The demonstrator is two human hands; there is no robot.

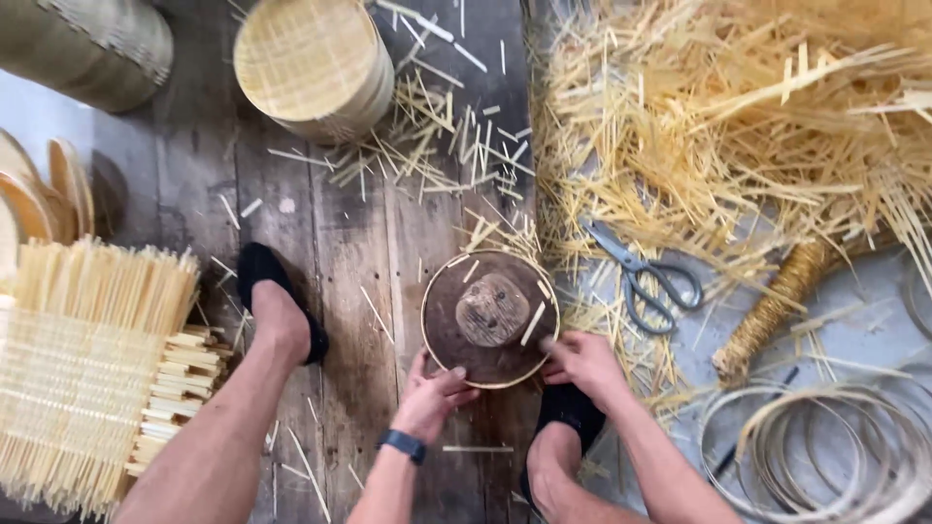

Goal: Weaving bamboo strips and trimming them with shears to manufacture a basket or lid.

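Round dark brown wooden block with a thin pale bamboo hoop around its rim (pixel 490 318), lying flat on the plank floor, just left of the grey metal scissors (pixel 646 275). A raised, worn knob sits at its centre; a few pale bamboo slivers lie on its top. Both hands touch its near edge.

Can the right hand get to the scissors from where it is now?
Probably yes. The right hand rests on the rim of the round wooden block, and the scissors lie uncovered on the straw just beyond it, nothing between them.
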